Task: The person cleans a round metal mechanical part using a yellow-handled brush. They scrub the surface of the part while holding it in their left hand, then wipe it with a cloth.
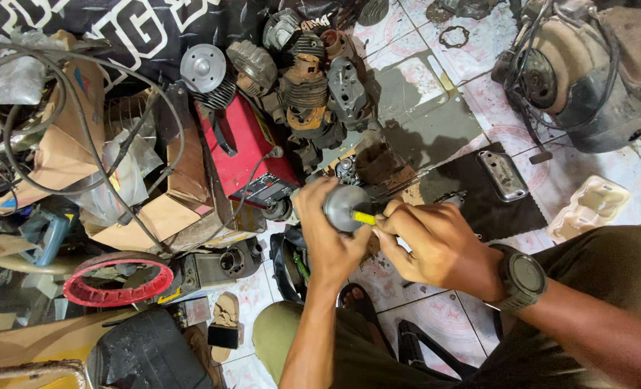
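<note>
My left hand [325,238] grips a round grey metal engine part [345,207], holding it up in front of me. My right hand [436,243], with a dark watch [522,277] on its wrist, pinches a small tool with a yellow handle [364,217] and presses it against the right side of that metal part. Both hands meet over my knees, above the tiled floor. The tool's tip is hidden behind the part.
A heap of finned engine cylinders and casings [302,79] lies ahead beside a red machine [245,148]. Cardboard boxes and cables [83,144] fill the left. A red ring [117,279] lies lower left. A large engine [587,72] sits upper right, a metal cover [502,175] on a dark mat.
</note>
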